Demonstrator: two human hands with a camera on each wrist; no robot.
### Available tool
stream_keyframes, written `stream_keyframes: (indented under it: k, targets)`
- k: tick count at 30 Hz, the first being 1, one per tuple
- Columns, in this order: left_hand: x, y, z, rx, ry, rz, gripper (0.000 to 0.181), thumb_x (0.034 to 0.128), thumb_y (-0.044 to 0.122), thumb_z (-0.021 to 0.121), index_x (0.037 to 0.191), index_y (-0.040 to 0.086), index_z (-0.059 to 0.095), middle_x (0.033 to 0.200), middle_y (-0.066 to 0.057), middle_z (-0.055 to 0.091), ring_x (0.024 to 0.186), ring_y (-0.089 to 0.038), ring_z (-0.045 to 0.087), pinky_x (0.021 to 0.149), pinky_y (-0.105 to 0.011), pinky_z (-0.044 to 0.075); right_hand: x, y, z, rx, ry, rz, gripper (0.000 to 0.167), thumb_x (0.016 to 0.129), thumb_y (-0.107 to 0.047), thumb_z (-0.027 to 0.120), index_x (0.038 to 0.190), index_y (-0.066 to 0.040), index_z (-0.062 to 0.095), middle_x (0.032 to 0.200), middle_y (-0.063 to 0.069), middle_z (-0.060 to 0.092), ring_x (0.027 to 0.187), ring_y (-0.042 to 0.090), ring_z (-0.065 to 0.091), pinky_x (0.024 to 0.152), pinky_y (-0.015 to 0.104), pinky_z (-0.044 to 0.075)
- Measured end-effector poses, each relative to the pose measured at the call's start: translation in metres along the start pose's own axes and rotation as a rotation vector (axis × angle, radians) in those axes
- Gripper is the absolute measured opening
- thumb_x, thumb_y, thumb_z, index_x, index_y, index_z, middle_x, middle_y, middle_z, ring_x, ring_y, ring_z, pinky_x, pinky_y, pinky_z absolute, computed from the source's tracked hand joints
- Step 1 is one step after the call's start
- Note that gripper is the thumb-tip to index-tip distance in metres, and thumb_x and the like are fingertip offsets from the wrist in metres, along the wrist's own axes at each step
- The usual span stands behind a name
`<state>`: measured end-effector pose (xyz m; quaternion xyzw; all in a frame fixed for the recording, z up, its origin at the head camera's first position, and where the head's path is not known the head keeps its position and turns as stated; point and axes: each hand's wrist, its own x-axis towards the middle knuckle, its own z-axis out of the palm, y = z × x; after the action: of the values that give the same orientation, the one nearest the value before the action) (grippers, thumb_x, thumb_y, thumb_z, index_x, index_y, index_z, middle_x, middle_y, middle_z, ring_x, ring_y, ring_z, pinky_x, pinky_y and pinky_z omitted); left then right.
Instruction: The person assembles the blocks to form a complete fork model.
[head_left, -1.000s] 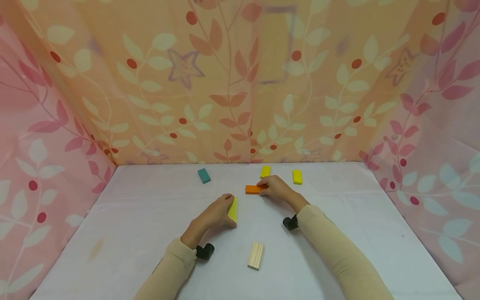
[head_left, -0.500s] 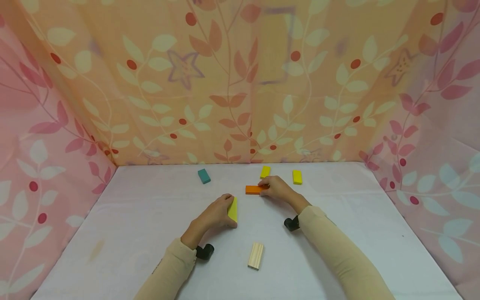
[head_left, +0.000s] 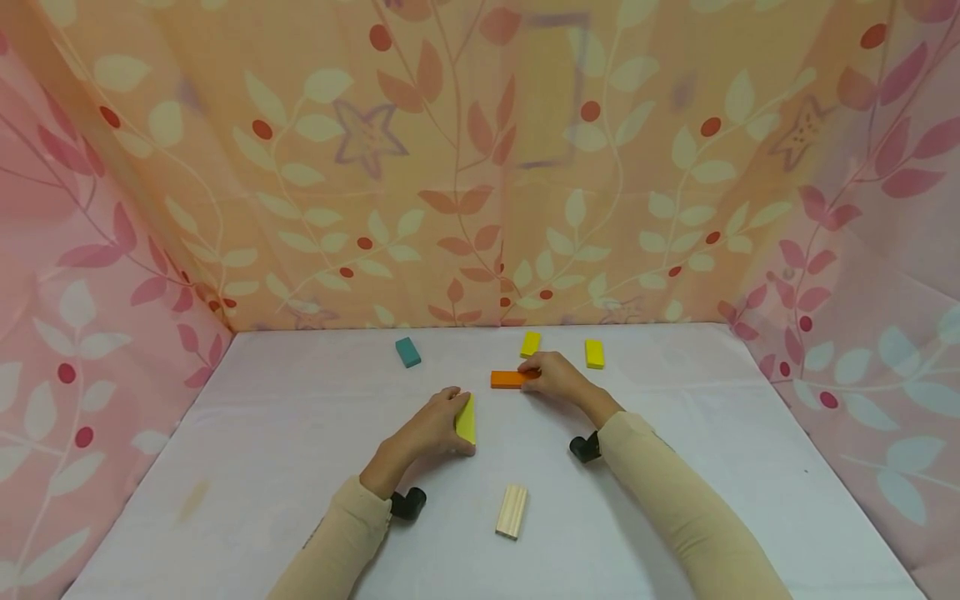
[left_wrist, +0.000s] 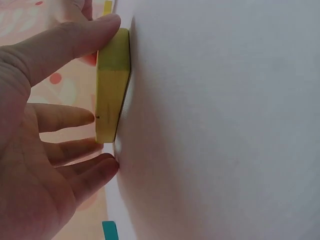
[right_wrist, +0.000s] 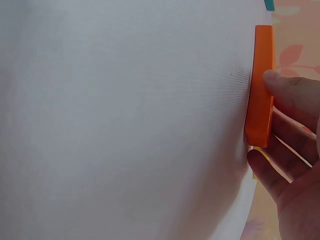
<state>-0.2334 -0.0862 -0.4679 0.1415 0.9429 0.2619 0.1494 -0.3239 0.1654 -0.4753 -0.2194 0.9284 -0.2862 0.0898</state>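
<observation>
In the head view my left hand (head_left: 427, 431) grips a yellow-green triangular block (head_left: 467, 421) lying on the white cloth, thumb at its near corner and fingers at its far corner. The left wrist view shows the thumb on one end of that block (left_wrist: 113, 85). My right hand (head_left: 556, 377) holds the right end of an orange rectangular block (head_left: 507, 380), which lies flat and crosswise. Seen from the right wrist, the thumb presses the orange block's (right_wrist: 261, 100) near side, with the other fingers behind and at its end.
Behind the right hand lie two yellow blocks (head_left: 531, 343), the other yellow block (head_left: 595, 354) farther right. A teal block (head_left: 408, 352) sits at the back left. Nearer me is a pale grooved wooden block (head_left: 512, 512). Patterned curtains (head_left: 465, 167) enclose the white cloth (head_left: 262, 467).
My right hand has slid very slightly to the right along the orange block, baring a little more of it. The left hand and the yellow-green block have hardly moved.
</observation>
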Motion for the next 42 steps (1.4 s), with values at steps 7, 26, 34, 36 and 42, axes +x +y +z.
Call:
stream_keyframes:
  k: [7,26,34,36,42]
  targets:
    - [0.000,-0.003,-0.001,0.001,-0.011,-0.012,0.096,0.0708,0.032,0.088,0.148,0.004,0.038,0.155,-0.014,0.035,0.139,-0.031,0.040,0.114,-0.048,0.036,-0.001,-0.001,-0.001,-0.015,0.002,-0.001,0.033,0.086,-0.017,0.074,0.116,-0.003,0.070,0.116,0.012,0.070,0.105,0.025,0.060,0.100,0.042,0.049]
    - [0.003,-0.003,-0.002,0.028,0.014,0.030,0.095,0.0704,0.038,0.087,0.147,0.005,0.042,0.151,-0.012,0.041,0.133,-0.029,0.046,0.113,-0.047,0.038,-0.002,-0.002,-0.003,0.013,-0.012,0.027,0.033,0.087,-0.018,0.074,0.116,-0.004,0.070,0.115,0.010,0.069,0.102,0.022,0.060,0.099,0.041,0.050]
    - [0.007,0.006,-0.004,0.018,-0.002,0.047,0.094,0.0712,0.040,0.085,0.147,0.007,0.041,0.151,-0.012,0.041,0.132,-0.029,0.046,0.112,-0.048,0.039,-0.001,0.000,-0.003,0.015,-0.001,0.027,0.032,0.086,-0.017,0.074,0.115,-0.004,0.070,0.114,0.010,0.069,0.101,0.023,0.060,0.098,0.042,0.050]
    - [0.008,0.008,-0.004,0.018,-0.012,0.047,0.095,0.0713,0.041,0.085,0.148,0.006,0.041,0.151,-0.012,0.041,0.133,-0.029,0.046,0.112,-0.048,0.039,-0.001,0.000,-0.002,0.022,-0.003,0.039,0.032,0.087,-0.017,0.074,0.115,-0.004,0.070,0.114,0.010,0.069,0.101,0.022,0.060,0.098,0.041,0.050]
    - [0.013,0.017,-0.002,0.041,-0.028,0.056,0.096,0.0716,0.042,0.085,0.148,0.006,0.040,0.152,-0.012,0.040,0.134,-0.029,0.045,0.112,-0.048,0.039,-0.002,-0.002,-0.003,0.039,-0.010,0.048,0.032,0.087,-0.016,0.073,0.117,-0.004,0.070,0.115,0.010,0.069,0.102,0.023,0.060,0.099,0.042,0.050]
